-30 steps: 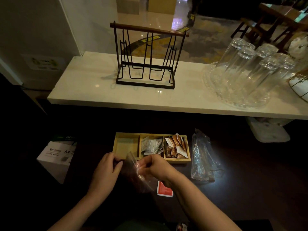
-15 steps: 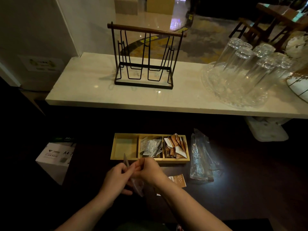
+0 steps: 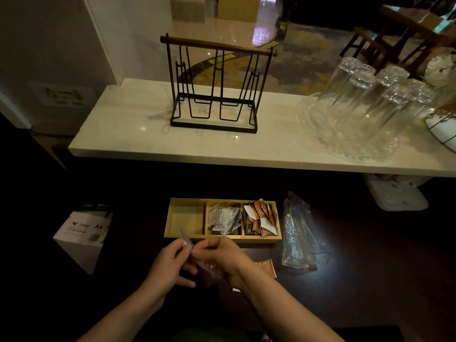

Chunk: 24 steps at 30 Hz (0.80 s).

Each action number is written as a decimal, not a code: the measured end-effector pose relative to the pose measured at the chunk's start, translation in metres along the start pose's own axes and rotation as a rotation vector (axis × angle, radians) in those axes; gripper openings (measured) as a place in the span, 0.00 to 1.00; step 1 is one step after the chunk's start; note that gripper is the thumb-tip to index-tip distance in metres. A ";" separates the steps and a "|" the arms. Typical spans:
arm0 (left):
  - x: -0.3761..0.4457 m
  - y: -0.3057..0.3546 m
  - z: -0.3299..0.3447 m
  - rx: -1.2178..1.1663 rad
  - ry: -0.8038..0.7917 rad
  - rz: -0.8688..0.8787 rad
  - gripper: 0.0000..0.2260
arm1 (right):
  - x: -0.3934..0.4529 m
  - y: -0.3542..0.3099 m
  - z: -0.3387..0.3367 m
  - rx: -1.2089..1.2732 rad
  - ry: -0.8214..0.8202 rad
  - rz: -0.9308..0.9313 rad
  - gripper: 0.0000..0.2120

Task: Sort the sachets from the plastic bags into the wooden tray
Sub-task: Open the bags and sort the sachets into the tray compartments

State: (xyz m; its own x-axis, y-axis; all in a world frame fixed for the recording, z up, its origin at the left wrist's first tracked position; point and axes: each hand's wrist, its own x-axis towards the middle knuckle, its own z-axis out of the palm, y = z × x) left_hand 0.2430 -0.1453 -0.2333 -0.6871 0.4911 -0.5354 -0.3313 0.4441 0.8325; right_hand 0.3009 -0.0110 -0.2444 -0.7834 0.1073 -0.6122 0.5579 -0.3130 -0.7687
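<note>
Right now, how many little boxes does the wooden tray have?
3: left compartment looks empty, middle compartment holds pale sachets, right compartment holds brown ones.

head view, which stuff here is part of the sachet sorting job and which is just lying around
Job: wooden tray, white sachets, brown sachets, plastic bag held by left hand and right hand, loose brown sachet, emptied bags.

Lying about: wire rack, glasses, A4 paper box.
</note>
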 end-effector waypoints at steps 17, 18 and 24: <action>0.001 0.000 0.015 -0.050 0.132 -0.027 0.11 | -0.006 -0.012 0.017 -0.102 0.244 -0.110 0.09; 0.000 0.000 0.017 -0.037 0.136 -0.024 0.10 | -0.005 -0.010 0.016 -0.073 0.246 -0.096 0.09; -0.003 0.003 0.025 0.094 0.236 0.039 0.09 | -0.002 -0.005 0.019 -0.126 0.267 -0.183 0.08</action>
State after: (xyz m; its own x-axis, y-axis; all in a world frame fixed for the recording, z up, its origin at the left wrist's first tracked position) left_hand 0.2603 -0.1268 -0.2328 -0.8339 0.3251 -0.4461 -0.2477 0.5018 0.8288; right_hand 0.2944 -0.0276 -0.2364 -0.7831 0.3995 -0.4766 0.4576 -0.1488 -0.8766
